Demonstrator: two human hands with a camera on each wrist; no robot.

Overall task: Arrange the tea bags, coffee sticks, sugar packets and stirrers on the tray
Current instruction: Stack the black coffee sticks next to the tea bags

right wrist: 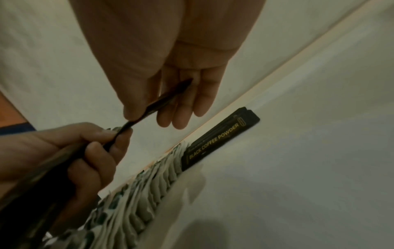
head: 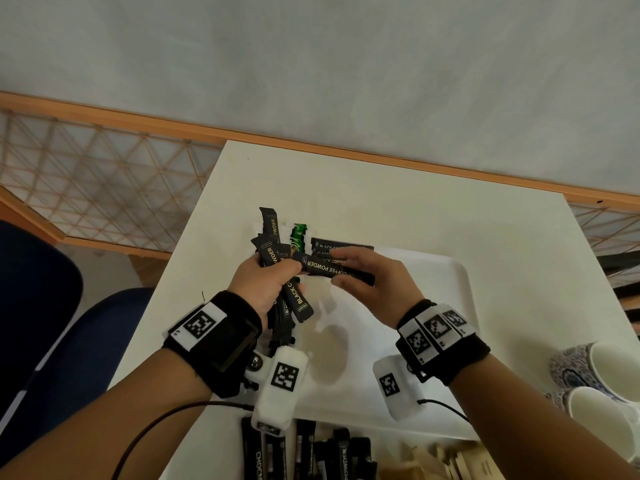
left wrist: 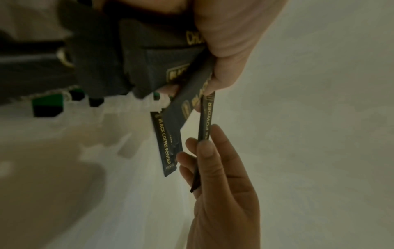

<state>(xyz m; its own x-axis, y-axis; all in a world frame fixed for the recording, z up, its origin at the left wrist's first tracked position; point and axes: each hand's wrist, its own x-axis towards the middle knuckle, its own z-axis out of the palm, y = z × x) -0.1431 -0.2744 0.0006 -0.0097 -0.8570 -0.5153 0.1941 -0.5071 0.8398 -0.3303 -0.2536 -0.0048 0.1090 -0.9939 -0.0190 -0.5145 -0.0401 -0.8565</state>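
Note:
My left hand (head: 273,275) grips a bundle of black coffee sticks (head: 277,258) above the left end of the white tray (head: 450,271). My right hand (head: 343,271) pinches one black coffee stick (head: 322,268) between thumb and fingers; its other end sits at the left fingers. In the right wrist view this stick (right wrist: 162,102) shows edge-on between both hands. Two or three black sticks (head: 343,245) lie flat at the tray's far edge, next to a row of white tea bags (right wrist: 149,185) with green tags. A green packet (head: 298,235) stands behind the bundle.
More black sticks (head: 304,452) lie on the table near me, with wooden stirrers and brown packets (head: 450,459) beside them. Two white patterned mugs (head: 595,375) stand at the right. A blue chair (head: 69,341) is left of the table.

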